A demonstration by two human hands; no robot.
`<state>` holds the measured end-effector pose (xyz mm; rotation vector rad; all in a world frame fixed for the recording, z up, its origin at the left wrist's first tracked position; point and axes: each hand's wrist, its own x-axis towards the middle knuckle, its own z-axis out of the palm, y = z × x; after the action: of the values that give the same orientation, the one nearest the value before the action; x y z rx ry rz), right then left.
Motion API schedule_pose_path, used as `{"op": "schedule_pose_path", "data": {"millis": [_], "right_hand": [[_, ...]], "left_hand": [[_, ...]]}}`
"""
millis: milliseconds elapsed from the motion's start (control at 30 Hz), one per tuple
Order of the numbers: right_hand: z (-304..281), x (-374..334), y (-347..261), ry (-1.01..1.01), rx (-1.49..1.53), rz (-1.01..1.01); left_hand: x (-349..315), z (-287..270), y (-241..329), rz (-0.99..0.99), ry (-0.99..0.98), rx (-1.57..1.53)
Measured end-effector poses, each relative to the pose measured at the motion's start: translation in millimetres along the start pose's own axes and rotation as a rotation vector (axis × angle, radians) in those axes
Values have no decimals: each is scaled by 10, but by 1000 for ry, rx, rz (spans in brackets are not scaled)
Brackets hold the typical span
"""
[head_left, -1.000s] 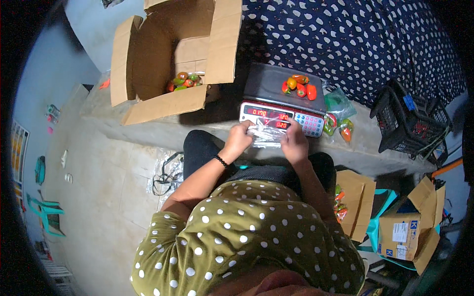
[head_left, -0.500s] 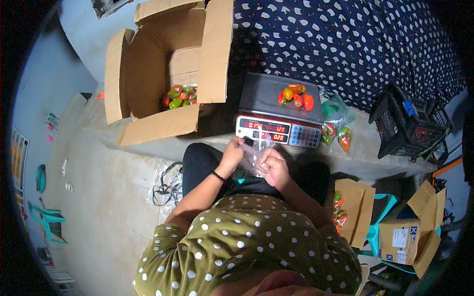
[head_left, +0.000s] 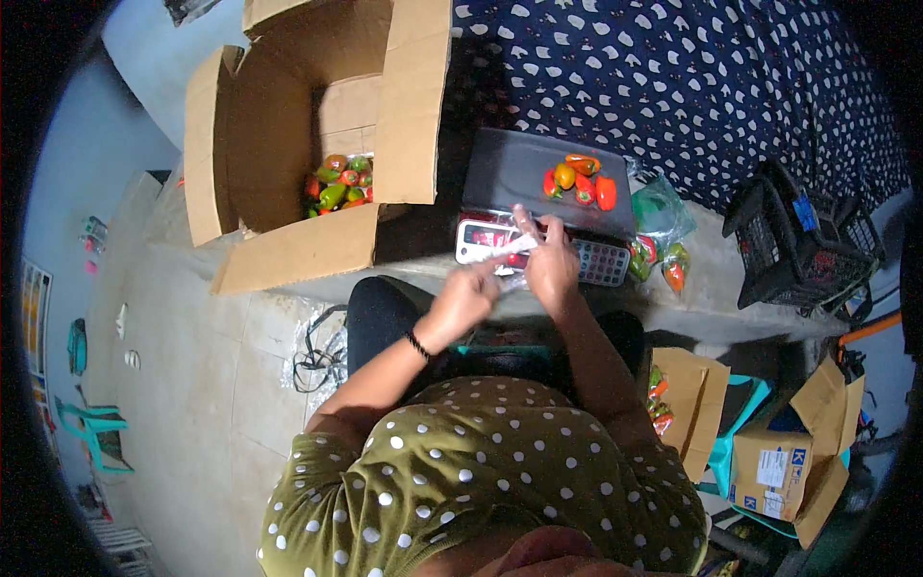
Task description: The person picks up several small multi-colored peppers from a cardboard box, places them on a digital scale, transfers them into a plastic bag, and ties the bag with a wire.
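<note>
At the grey-topped electronic scale (head_left: 514, 165), my left hand (head_left: 461, 302) pinches a clear plastic bag (head_left: 517, 250); my half-curled right hand (head_left: 555, 269) touches it, grip unclear, partly hiding the red-lit display (head_left: 486, 238).

Right hand (head_left: 554, 271) gripping a clear plastic bag (head_left: 517, 251) at the digital scale (head_left: 603, 263), left hand (head_left: 463, 302) close in on it, red and orange peppers (head_left: 585, 189) up on the dark platform (head_left: 510, 168), green and red peppers (head_left: 334, 196) down in the cardboard box (head_left: 409, 106), black plastic crate (head_left: 790, 277) off right

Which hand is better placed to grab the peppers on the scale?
Probably the right hand: it is nearer the peppers. The left hand sits farther left and back, with clear plastic between them.
</note>
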<state>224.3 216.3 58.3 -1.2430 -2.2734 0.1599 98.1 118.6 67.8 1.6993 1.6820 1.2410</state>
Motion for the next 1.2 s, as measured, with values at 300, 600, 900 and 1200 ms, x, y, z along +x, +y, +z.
{"op": "schedule_pose_path", "data": {"millis": [300,600,900,1200], "right_hand": [[145,-102,45,-52,-283,-161],[-76,27,355,-493,-143,29],[-342,886,1282,-37,134,231],[-69,1017,1944,-52,377,219]], "left_hand": [[349,-186,-46,-4,194,649],[106,-85,-175,48,88,666],[538,-260,-71,158,84,595],[992,-127,-54,4,-4,579]]}}
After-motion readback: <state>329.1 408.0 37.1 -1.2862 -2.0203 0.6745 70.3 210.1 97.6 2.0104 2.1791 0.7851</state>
